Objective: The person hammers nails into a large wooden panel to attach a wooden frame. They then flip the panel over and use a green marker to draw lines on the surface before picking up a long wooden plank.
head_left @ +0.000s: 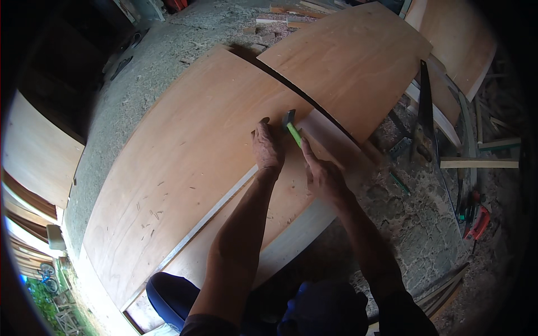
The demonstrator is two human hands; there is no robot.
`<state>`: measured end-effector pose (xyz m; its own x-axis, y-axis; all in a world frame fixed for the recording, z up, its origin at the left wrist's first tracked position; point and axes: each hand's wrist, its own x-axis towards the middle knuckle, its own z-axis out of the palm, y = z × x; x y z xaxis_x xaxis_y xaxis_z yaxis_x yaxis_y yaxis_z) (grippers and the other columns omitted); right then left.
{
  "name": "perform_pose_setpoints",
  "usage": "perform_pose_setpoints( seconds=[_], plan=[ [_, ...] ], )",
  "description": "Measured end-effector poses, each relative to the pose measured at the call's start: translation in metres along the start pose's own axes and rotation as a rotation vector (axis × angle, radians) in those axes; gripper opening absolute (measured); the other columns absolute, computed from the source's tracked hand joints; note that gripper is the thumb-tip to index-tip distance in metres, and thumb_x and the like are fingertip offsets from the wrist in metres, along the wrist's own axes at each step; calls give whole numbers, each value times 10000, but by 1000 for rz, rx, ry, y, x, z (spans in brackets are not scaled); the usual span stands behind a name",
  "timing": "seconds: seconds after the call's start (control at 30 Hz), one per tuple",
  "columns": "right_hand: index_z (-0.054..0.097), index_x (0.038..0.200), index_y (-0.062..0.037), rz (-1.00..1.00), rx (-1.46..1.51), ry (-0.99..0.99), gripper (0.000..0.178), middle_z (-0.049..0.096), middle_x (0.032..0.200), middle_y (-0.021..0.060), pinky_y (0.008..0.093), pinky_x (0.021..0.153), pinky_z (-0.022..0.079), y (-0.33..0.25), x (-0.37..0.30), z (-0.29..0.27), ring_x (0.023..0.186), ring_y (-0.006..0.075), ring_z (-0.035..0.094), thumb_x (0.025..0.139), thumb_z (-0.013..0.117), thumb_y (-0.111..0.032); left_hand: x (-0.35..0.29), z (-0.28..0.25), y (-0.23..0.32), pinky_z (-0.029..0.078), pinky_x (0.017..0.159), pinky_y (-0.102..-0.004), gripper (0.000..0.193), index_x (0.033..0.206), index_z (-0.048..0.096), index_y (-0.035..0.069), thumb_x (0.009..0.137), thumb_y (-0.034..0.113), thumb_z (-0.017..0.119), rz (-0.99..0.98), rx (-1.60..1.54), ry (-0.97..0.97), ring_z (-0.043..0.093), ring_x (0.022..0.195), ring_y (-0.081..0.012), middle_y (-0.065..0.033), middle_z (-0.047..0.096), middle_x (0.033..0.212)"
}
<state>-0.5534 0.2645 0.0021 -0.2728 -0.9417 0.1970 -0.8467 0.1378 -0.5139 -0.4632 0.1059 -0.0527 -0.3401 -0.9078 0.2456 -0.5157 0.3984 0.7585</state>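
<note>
My right hand (326, 178) grips a hammer (293, 134) by its green handle, index finger stretched along it. The hammer's dark head is over a broad plywood sheet (185, 134), just right of my left hand (267, 150). That left hand rests at the sheet with its fingers drawn together; what they pinch, if anything, is too small to make out. A long pale strip (207, 215) lies along the plywood and runs from the near left up to my left wrist.
A second plywood sheet (347, 61) lies beyond a dark gap. At right are a handsaw (424, 112), a wooden batten (479, 163) and a red-handled tool (478, 223) on rough concrete (403, 229). Curved panels (42, 151) stand at far left. Small splinters dot the near sheet.
</note>
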Motion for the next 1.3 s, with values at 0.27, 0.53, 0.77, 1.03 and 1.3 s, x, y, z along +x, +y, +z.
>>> perform_pose_setpoints(
  seconds=[0.27, 0.53, 0.77, 1.03, 1.3],
  plan=[
    [232, 1572, -69, -257, -4, 292, 824, 600, 694, 156, 427, 572, 524, -6, -9, 0, 583, 314, 621, 858, 640, -22, 3, 2, -10, 426, 969, -456, 460, 1249, 516, 64, 800, -24, 562, 43, 30, 7, 526, 1105, -376, -152, 619, 1143],
    [252, 1574, -104, -178, 56, 242, 830, 596, 662, 150, 402, 590, 538, -28, 1, -12, 597, 306, 629, 851, 655, -33, 1, -5, -16, 420, 974, -466, 434, 1235, 522, 68, 809, -7, 559, 92, 62, 44, 518, 1113, -399, -171, 607, 1170],
    [262, 1569, -100, -113, 91, 137, 834, 645, 715, 173, 465, 646, 551, -9, 5, -5, 657, 340, 667, 827, 630, -7, 0, -4, -6, 420, 975, -469, 448, 1245, 521, 62, 805, -4, 568, 111, 54, 26, 521, 1113, -400, -174, 609, 1165],
    [243, 1583, -133, -27, -93, -52, 806, 644, 720, 179, 439, 626, 543, 8, 3, -7, 633, 343, 661, 870, 604, -21, 1, -4, -11, 415, 994, -472, 470, 1247, 529, 45, 785, -40, 532, 126, 28, 0, 513, 1137, -406, -190, 597, 1189],
    [268, 1574, -124, 238, 238, 378, 656, 603, 824, 133, 347, 631, 517, 49, -57, -19, 724, 194, 620, 982, 550, -113, -8, -9, -25, 318, 1137, -480, 583, 1442, 449, 71, 862, 55, 507, 378, 261, -225, 395, 1361, -390, -169, 448, 1485]
  ],
)
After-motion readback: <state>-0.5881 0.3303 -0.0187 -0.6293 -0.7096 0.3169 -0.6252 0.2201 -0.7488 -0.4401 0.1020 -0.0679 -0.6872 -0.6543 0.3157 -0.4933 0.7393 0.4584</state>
